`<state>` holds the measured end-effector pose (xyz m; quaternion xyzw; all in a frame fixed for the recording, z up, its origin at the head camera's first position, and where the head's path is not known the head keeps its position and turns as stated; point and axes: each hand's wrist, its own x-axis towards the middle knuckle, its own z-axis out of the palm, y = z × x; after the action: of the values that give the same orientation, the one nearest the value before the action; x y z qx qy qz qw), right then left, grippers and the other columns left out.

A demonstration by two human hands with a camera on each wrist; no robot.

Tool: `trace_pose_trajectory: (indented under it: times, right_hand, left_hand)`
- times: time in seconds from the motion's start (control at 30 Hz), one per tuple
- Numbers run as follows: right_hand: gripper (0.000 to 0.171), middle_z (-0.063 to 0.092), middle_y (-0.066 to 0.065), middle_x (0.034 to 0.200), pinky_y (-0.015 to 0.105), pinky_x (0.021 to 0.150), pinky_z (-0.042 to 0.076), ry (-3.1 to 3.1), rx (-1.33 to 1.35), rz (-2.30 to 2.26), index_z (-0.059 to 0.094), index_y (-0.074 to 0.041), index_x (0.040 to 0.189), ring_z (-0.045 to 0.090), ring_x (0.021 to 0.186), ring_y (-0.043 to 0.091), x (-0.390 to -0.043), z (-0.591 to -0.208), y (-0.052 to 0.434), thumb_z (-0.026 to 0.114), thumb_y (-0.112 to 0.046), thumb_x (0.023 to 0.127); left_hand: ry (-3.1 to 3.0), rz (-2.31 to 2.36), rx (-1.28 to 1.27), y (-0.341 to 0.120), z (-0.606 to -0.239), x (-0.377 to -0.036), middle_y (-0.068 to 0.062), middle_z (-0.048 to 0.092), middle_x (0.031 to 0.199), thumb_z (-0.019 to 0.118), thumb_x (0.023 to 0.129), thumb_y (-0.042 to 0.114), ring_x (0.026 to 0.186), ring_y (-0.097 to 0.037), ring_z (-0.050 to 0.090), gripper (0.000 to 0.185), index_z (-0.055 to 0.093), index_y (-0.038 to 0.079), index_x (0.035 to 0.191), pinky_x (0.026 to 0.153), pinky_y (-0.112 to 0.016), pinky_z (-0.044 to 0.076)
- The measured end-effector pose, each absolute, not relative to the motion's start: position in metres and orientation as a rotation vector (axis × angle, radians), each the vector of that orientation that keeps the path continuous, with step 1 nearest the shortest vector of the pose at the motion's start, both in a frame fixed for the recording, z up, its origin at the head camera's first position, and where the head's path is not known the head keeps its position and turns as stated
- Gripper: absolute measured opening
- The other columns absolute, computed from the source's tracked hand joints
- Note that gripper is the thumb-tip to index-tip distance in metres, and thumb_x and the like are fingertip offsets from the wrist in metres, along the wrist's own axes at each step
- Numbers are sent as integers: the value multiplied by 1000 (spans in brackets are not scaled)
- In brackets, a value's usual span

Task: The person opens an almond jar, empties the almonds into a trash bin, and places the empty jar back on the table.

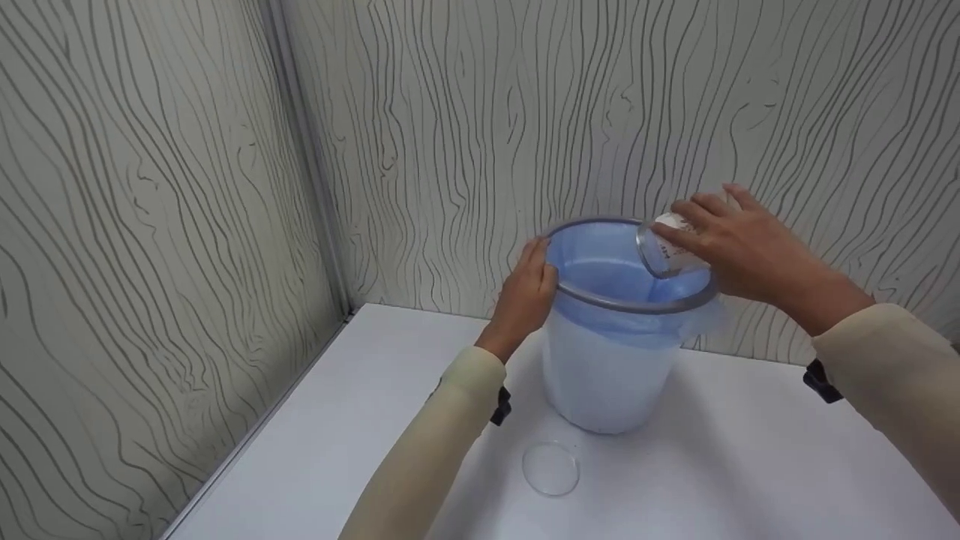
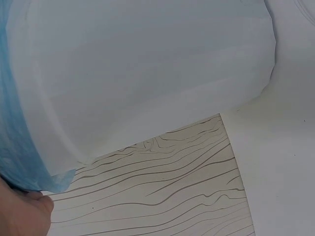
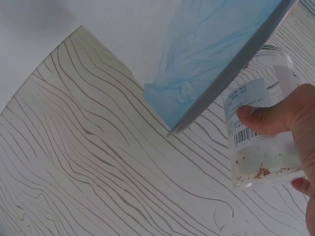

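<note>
A white trash bin (image 1: pixel 607 375) stands upright on the table, lined with a blue bag (image 1: pixel 600 262) that a grey ring (image 1: pixel 637 306) holds at the top. My left hand (image 1: pixel 526 289) grips the left side of that rim; in the left wrist view only part of the hand (image 2: pixel 24 211) shows. Over the right side of the bin, my right hand (image 1: pixel 757 244) holds a clear jar (image 1: pixel 675 247) tilted with its mouth toward the inside. The right wrist view shows the jar's printed label (image 3: pixel 248 105) and brown crumbs (image 3: pixel 262 172) near its base.
A clear round lid (image 1: pixel 551 469) lies on the white table (image 1: pixel 345 420) in front of the bin. Panels with a wood-grain pattern rise behind (image 1: pixel 480 150) and at the left (image 1: pixel 150 225). The bin stands close to the back panel.
</note>
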<state>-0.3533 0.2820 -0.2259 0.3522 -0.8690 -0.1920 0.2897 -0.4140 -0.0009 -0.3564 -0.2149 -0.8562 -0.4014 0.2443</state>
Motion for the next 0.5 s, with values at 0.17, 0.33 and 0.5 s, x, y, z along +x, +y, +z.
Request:
trace_pose_trajectory:
  times: [0.17, 0.33, 0.5]
  right_hand:
    - [95, 53, 22, 142, 71, 110, 27, -2335, 918, -516, 57, -18, 145, 46, 131, 45, -354, -228, 280, 97, -5, 60]
    - [97, 53, 21, 142, 71, 110, 27, -2339, 916, -517, 57, -18, 146, 46, 132, 45, -355, -230, 281, 98, -8, 59]
    - [96, 52, 22, 143, 71, 110, 27, -2367, 908, -530, 56, -18, 146, 45, 133, 45, -356, -232, 283, 97, -9, 60]
  left_hand:
    - [-2346, -1092, -575, -2, -357, -413, -8, 29, 165, 32, 109, 22, 150, -20, 29, 52, 33, 6, 158, 120, -36, 27]
    - [-2350, -1088, -572, -1, -357, -412, -7, 29, 165, 29, 108, 26, 150, -19, 29, 54, 33, 7, 158, 120, -36, 28]
    - [-2340, -1083, -590, -1, -356, -413, -9, 30, 165, 29, 108, 26, 150, -20, 31, 55, 33, 5, 158, 119, -36, 29]
